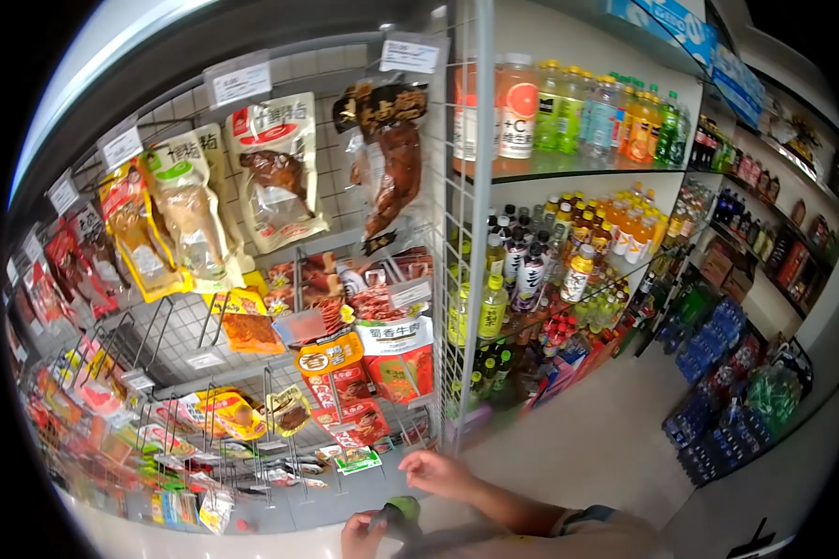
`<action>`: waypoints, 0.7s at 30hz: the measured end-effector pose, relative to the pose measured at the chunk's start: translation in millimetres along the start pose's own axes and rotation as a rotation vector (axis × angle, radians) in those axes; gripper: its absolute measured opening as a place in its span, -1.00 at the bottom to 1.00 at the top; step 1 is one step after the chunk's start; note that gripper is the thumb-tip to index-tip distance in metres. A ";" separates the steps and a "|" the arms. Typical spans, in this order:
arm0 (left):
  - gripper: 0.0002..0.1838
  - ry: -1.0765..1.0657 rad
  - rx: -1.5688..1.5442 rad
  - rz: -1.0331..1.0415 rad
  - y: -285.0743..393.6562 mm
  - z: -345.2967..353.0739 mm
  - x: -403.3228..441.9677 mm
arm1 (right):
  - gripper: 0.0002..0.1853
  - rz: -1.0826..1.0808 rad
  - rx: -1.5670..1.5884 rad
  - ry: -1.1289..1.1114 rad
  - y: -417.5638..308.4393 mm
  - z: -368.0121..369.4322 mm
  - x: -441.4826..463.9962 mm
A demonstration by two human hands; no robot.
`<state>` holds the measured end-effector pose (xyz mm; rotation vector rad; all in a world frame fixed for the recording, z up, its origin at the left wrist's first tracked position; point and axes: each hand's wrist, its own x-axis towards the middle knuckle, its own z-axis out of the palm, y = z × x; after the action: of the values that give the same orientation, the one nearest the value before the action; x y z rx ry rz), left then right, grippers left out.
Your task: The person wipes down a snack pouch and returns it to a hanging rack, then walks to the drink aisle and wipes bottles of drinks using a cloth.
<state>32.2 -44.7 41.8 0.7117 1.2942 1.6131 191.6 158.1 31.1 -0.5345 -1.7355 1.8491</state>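
Head view: a smooth, pale floor (569, 438) is flanked by glass shelves (569, 174) of rounded bottles (517, 112) and a wire rack (481, 214) hung with glossy packets (280, 177), while the right hand (433, 473) is held open, loosely curled, and a blurred dark-and-green object (401, 520) is grasped just below by the left hand (359, 538).

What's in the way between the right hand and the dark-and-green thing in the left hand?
Nothing visible: between the right hand and the dark-and-green thing, held in the left hand, only background floor shows. The thing is too blurred to name.
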 end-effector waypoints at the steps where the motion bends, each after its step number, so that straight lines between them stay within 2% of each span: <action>1: -0.96 -0.018 0.019 -0.015 3.0 2.8 -0.7 | -0.71 0.010 0.058 -0.009 1.4 -1.7 -2.3; 6: -0.95 -0.097 0.011 -0.047 10.8 22.7 3.8 | -0.69 0.005 0.117 0.035 -4.9 -13.3 -20.1; 13: -0.96 -0.190 0.089 -0.073 -11.8 55.7 21.3 | -0.68 0.015 0.048 0.150 -2.8 -52.1 -53.1; 18: -0.87 -0.305 0.108 -0.082 -31.2 90.1 39.9 | -0.66 0.065 -0.012 0.251 -4.3 -87.8 -78.3; 21: -0.89 -0.327 0.076 -0.097 -48.8 109.5 53.6 | -0.71 0.012 0.075 0.284 4.3 -108.3 -91.6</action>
<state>118.9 51.4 20.3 0.9035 1.1356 1.3118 329.4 184.6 9.9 -0.7388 -1.4729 1.7429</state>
